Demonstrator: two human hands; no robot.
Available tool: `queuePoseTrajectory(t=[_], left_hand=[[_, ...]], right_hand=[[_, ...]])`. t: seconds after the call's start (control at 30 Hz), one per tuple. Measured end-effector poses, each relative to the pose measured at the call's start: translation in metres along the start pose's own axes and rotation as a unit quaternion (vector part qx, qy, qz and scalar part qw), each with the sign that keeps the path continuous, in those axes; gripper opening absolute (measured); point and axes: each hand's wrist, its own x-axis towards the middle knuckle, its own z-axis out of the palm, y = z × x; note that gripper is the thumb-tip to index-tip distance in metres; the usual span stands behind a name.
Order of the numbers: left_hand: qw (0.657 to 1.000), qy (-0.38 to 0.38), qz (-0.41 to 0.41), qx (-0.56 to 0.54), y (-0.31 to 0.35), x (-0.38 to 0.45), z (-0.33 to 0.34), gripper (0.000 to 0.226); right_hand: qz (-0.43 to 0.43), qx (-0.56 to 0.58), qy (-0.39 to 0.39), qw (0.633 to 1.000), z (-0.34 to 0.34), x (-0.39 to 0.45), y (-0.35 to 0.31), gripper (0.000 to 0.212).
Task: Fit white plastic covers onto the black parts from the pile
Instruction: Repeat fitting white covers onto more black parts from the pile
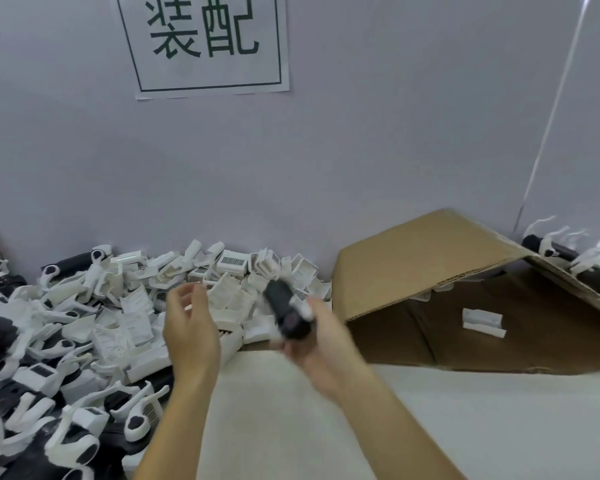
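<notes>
A pile of covers (174, 299) and parts (32, 410) fills the left of the table (465, 427), against the wall (361, 150). An open box (430, 258) lies on its side at right, one cover (484, 322) inside. More parts (589, 268) lie behind it. A sign (205, 43) hangs above the pile.

One head view – looks forward and down, close over the table (430, 427), facing the wall (395, 133).
</notes>
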Motion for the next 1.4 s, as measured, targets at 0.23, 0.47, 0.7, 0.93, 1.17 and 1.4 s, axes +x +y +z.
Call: queuePoseTrajectory(t=[0.23, 0.47, 0.7, 0.93, 1.17, 1.4], left_hand=[[0.999, -0.045, -0.005, 0.008, 0.007, -0.002, 0.006, 0.018], [0.972, -0.143, -0.057, 0.176, -0.007, -0.005, 0.003, 0.016], [0.930, -0.136, 0.033, 0.339, -0.015, -0.008, -0.001, 0.025], [0.790, -0.155, 0.064, 0.589, -0.023, -0.016, -0.005, 0.039], [0.863, -0.198, 0.062, 0.460, -0.009, -0.013, -0.001, 0.040], [0.675, -0.263, -0.024, 0.689, 0.042, 0.011, -0.038, 0.037]], right_hand=[[-0.182, 0.169, -0.012, 0.969, 0.005, -0.019, -0.126, 0.068], [-0.204, -0.261, 0.101, 0.938, -0.037, 0.000, 0.037, 0.027], [-0.217, -0.439, 0.071, 0.869, -0.045, 0.010, 0.056, 0.038], [-0.226, -0.442, 0.067, 0.866, -0.051, 0.014, 0.059, 0.037], [-0.236, -0.444, 0.054, 0.863, -0.051, 0.014, 0.060, 0.039], [-0.240, -0.451, 0.056, 0.858, -0.053, 0.016, 0.060, 0.035]])
